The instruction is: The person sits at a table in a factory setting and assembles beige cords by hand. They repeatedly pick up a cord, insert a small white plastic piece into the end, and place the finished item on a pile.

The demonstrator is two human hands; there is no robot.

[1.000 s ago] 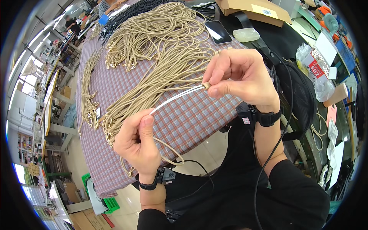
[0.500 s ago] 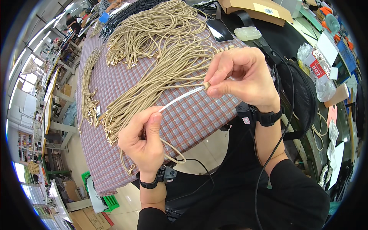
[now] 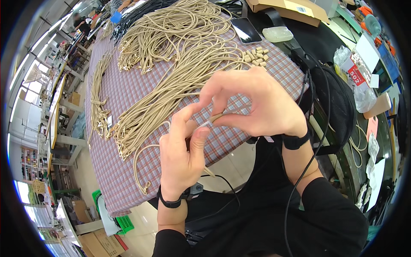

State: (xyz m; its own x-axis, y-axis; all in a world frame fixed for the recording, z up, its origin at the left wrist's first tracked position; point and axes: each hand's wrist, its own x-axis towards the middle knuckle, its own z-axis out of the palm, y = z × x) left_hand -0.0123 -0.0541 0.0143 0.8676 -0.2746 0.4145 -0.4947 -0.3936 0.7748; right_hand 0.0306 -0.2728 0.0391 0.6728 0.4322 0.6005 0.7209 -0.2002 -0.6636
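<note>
Beige cord (image 3: 147, 147) is pinched at one end between both hands, held close together above the near edge of the checked surface (image 3: 128, 92). The right hand (image 3: 252, 105) grips a small tan end piece (image 3: 216, 118) on the cord with thumb and fingers; the left hand (image 3: 182, 156) closes on the cord just beside it. Bundles of similar cords (image 3: 171, 47) lie farther back, with loose tan pieces (image 3: 256, 55) to the far right.
</note>
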